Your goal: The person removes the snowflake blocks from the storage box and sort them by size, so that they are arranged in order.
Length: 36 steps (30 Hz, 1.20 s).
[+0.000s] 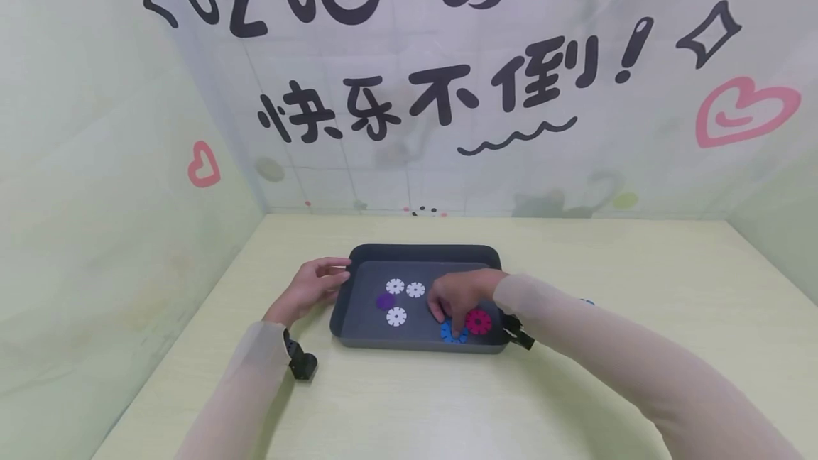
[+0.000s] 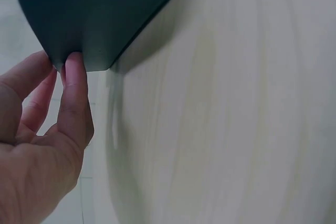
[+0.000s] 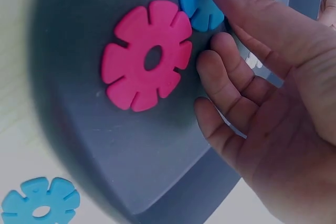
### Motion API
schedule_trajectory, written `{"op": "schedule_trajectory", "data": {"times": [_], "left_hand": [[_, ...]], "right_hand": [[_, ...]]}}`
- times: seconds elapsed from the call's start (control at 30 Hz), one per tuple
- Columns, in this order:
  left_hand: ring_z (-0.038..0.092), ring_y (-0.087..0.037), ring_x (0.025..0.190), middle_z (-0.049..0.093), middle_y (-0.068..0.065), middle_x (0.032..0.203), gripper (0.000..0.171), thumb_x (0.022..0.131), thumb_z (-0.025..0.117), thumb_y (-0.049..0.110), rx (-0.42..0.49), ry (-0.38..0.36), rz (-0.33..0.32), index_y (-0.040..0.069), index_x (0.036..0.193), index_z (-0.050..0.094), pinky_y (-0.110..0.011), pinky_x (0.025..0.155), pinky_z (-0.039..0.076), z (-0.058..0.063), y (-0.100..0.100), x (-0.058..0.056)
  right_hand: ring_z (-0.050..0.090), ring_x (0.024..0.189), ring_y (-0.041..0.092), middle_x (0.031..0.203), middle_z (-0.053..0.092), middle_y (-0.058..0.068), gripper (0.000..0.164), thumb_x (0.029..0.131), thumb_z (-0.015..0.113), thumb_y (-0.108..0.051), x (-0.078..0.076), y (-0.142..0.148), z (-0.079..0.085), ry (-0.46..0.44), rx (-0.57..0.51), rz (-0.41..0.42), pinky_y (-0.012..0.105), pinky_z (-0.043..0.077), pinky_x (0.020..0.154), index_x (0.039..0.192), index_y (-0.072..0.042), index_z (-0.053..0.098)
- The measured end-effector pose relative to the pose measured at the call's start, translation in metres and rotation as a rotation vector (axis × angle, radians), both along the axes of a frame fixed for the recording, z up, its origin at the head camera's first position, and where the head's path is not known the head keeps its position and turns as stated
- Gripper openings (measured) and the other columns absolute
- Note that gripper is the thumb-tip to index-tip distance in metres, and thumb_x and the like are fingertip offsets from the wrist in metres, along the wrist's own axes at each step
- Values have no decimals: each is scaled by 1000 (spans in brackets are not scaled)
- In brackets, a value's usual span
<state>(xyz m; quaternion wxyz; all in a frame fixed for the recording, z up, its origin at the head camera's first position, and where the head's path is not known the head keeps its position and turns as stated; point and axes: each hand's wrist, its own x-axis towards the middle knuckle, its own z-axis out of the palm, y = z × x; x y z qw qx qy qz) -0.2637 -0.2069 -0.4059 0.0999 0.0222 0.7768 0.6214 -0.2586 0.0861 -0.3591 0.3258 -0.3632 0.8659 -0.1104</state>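
A dark grey rectangular tray (image 1: 409, 348) holds several notched plastic discs. My left hand (image 1: 311, 286) pinches the tray's left end; in the left wrist view its fingers (image 2: 76, 80) are at the tray wall. My right hand (image 1: 461, 294) reaches down inside the tray with its thumb on a blue notched disc (image 1: 445, 336). The right wrist view shows the thumb over part of that disc (image 3: 202, 14), its other fingers curled beside it. Next to it lies a pink notched disc (image 3: 123, 66), flat on the tray floor.
Toward the tray's left side lie white discs (image 1: 396, 316) and a purple disc (image 1: 385, 302). Another blue disc (image 3: 58, 192) sits on the table outside the tray, mostly behind the right sleeve (image 1: 575, 318) in the head view. A printed wall sheet (image 1: 409, 176) stands behind the table.
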Motion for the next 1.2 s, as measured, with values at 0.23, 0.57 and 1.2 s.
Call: {"op": "schedule_trajectory", "data": {"times": [0.23, 0.57, 1.2], "left_hand": [[58, -19, 89, 54, -24, 115, 42, 87, 61, 6, 2, 1, -1, -4, 127, 49, -28, 71, 52, 0, 0, 1], [58, -19, 90, 53, -25, 117, 42, 88, 61, 7, -6, -3, -7, -3, 127, 49, -28, 72, 51, -1, -1, 0], [58, -17, 89, 52, -25, 117, 43, 88, 60, 6, 12, -5, -1, -4, 128, 47, -27, 72, 52, -1, -1, 1]], "right_hand": [[47, 59, 8, 66, 53, -2, 24, 65, 83, -6, 1, -2, 1, 31, 22, 8, 19, 42, 57, 76, -10, 61], [51, 63, 7, 70, 57, -5, 20, 69, 79, -6, 1, 5, 8, 22, -35, 1, 21, 44, 61, 73, -10, 60], [50, 59, 12, 67, 55, -1, 18, 74, 76, -8, 2, 81, 42, 60, -298, -169, 29, 47, 59, 77, -8, 58]]}}
